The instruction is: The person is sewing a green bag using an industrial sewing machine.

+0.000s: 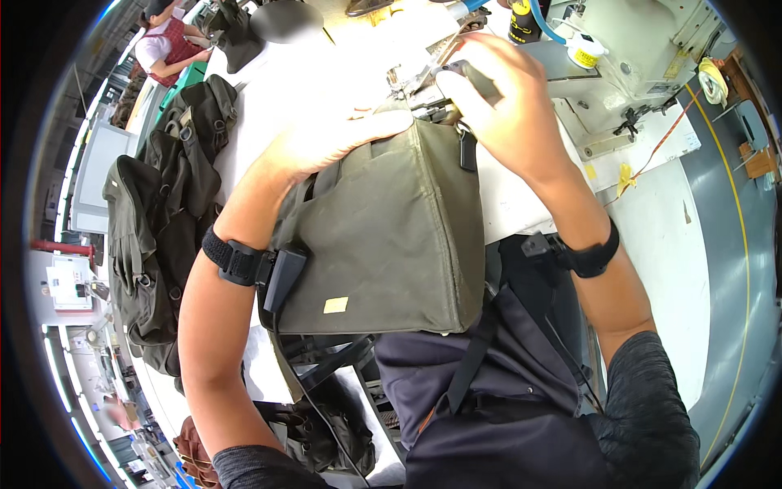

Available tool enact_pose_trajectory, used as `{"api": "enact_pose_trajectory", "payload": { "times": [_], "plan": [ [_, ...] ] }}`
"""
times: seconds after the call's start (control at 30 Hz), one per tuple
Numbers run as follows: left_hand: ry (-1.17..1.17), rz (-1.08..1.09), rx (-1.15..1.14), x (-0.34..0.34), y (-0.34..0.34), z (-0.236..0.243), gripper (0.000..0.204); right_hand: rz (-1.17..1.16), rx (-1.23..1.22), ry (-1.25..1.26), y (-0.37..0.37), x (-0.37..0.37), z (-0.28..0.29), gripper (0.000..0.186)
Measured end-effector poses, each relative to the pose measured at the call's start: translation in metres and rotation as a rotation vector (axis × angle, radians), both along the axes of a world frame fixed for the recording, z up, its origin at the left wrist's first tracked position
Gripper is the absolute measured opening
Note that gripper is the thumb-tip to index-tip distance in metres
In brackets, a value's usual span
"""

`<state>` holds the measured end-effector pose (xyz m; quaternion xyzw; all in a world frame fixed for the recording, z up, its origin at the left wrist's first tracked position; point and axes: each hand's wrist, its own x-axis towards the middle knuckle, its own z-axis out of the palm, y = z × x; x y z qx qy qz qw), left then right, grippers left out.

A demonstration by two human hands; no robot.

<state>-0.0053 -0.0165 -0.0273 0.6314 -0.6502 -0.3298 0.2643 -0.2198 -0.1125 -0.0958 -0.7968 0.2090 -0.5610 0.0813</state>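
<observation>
An olive-green fabric bag (366, 236) hangs over the near edge of the white worktable, its top at the sewing machine's needle area (411, 85). My left hand (350, 138) grips the bag's upper edge, the thumb lying along it and the fingers mostly hidden behind. At the top right corner, my right hand (509, 102) is closed, pinching a dark olive piece of fabric (482, 84) between thumb and fingers. Whether that piece joins the bag cannot be seen. A black zipper pull (467, 149) dangles below it. A pale yellow tag (335, 305) marks the bag's lower front.
The white sewing machine body (643, 57) stands at the right, with a blue hose (547, 23) above. More olive bags (155, 236) are heaped at the left. A dark bottle (524, 23) stands at the back. Far left, another person (169, 49) works at a table.
</observation>
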Motion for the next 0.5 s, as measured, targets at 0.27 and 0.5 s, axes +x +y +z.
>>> {"api": "enact_pose_trajectory", "payload": {
  "times": [0.27,0.5],
  "plan": [
    [0.090,-0.005,-0.035,-0.001,0.001,-0.002,0.033,0.722,1.397,-0.489,0.072,-0.028,-0.045,0.030],
    [-0.055,-0.051,0.009,0.004,0.002,0.002,0.028,1.036,1.634,-0.581,0.080,-0.012,-0.028,0.037]
  ]
}}
